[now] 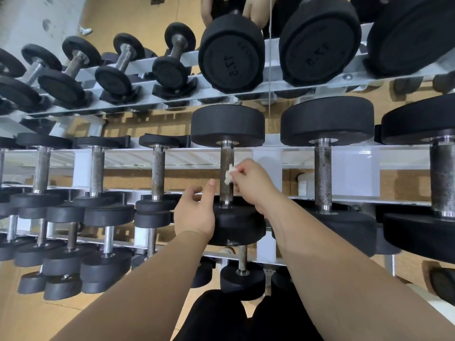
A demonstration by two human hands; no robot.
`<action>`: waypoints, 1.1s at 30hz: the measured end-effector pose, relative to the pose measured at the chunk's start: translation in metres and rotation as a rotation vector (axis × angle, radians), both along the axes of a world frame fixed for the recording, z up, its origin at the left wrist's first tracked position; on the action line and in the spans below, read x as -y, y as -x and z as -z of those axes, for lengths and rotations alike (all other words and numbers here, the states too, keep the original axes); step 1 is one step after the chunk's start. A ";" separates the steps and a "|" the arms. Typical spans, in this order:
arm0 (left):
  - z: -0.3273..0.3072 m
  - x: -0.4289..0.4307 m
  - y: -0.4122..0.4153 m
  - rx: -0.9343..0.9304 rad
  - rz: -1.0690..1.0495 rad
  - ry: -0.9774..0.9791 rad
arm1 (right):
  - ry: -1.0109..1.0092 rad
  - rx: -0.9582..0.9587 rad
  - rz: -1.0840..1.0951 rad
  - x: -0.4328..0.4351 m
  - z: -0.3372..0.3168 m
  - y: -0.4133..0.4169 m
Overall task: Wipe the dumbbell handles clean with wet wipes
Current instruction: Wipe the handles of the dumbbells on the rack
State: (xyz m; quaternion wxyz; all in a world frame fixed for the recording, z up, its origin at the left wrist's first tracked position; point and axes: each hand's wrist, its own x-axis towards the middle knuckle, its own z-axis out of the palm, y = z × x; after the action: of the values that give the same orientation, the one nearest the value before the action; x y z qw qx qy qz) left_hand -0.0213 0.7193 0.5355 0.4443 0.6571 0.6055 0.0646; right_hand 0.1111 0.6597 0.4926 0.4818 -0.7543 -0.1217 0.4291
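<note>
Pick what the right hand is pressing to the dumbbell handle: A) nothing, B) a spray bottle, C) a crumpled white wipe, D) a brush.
C: the right hand pinches a crumpled white wipe against the metal handle.

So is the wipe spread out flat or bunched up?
Bunched up: the wipe is a small crumpled wad the right hand pinches against the dumbbell handle.
</note>
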 end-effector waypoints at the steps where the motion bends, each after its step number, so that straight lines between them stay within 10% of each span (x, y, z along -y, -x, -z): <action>1: 0.000 0.000 0.000 -0.001 -0.002 -0.001 | -0.040 -0.001 0.074 -0.006 -0.002 -0.005; 4: 0.000 0.000 0.000 -0.008 0.002 -0.002 | -0.094 0.064 0.172 -0.017 -0.007 -0.013; 10: 0.000 -0.001 0.000 0.005 0.021 -0.025 | 0.036 0.270 -0.317 0.015 -0.014 0.008; 17: 0.003 -0.002 0.002 0.001 0.033 -0.027 | -0.104 0.393 0.035 -0.027 -0.018 -0.013; 24: 0.003 -0.002 0.001 -0.013 0.043 -0.029 | 0.019 0.477 -0.445 0.006 -0.023 -0.006; 33: -0.004 -0.001 0.000 -0.048 0.055 -0.022 | -0.056 0.514 -0.067 -0.012 -0.012 -0.006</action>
State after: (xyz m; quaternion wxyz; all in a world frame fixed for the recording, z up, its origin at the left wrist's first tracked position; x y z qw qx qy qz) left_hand -0.0210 0.7199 0.5391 0.4240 0.6797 0.5969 0.0431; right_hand 0.1169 0.6718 0.5046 0.4410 -0.8206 -0.2769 0.2356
